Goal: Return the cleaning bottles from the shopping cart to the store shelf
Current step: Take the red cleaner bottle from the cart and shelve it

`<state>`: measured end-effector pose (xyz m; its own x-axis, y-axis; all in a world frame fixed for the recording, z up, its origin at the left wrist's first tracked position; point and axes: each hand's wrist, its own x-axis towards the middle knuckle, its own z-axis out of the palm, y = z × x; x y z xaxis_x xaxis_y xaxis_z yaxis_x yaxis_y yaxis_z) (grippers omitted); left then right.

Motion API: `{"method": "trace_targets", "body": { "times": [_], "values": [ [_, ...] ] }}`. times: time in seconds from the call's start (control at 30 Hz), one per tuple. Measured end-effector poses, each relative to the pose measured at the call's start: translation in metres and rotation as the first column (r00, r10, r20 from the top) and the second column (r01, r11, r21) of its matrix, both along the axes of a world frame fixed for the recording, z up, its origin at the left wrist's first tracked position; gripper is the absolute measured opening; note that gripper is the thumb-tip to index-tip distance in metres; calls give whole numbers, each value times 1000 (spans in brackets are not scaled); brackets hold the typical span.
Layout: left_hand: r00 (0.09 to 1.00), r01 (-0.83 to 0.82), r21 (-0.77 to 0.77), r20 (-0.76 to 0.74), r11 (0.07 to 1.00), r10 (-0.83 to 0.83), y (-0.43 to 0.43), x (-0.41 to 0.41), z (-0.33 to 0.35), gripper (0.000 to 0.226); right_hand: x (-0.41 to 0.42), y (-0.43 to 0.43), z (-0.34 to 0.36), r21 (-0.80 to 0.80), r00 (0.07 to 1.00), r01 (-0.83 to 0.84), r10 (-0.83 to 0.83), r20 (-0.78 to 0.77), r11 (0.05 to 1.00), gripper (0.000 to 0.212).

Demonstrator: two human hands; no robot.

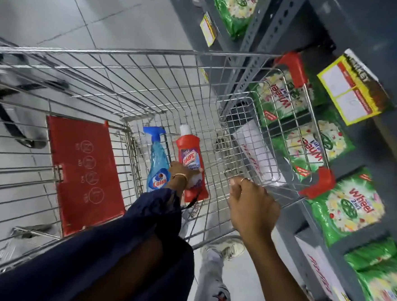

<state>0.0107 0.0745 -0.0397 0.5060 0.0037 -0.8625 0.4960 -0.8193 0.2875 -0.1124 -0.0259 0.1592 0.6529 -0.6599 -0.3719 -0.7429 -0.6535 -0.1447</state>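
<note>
On the wire floor of the shopping cart [118, 79], above grey floor tiles [108, 10], the blue Colin spray bottle [157, 164] lay beside the red Harpic bottle [192, 164], which the left hand [179, 172] touched, grip unclear. The right hand [252, 205] clenched the cart's right rim beside the grey store shelf [370, 28] of green Wheel detergent packs [346, 205].

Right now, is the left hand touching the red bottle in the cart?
Touching. The head view shows the left hand reaching down into the cart, resting on the red bottle and covering its lower label, with no gap visible between them.
</note>
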Motion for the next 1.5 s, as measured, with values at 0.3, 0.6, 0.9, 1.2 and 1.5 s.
{"method": "trace_targets", "body": {
  "times": [0.3, 0.6, 0.9, 1.2, 1.5],
  "values": [
    [995, -55, -356, 54, 933, 80, -13, -1, 93, 61, -4, 0, 5, 149, 977, 114, -138, 162, 982, 31],
    [982, 106, -755, 180, 647, 50, -15, -25, 290, 55, -38, -13, 84, 953, 611, 35, -761, 218, 301, 34],
    [945, 284, -906, 209, 314, -253, -39, -125, 364, 28, -162, -12, 153, 924, 322, -44, -870, 374, 381, 38],
    [801, 436, -891, 321, 126, -505, -81, -210, 376, 23, -266, -9, 160, 888, 87, 18, -885, 457, 460, 29],
    [690, 471, -869, 468, -149, -552, -174, -291, 390, 25, -344, -75, 161, 698, -134, 87, -686, 715, 711, 33]
  ]
}}
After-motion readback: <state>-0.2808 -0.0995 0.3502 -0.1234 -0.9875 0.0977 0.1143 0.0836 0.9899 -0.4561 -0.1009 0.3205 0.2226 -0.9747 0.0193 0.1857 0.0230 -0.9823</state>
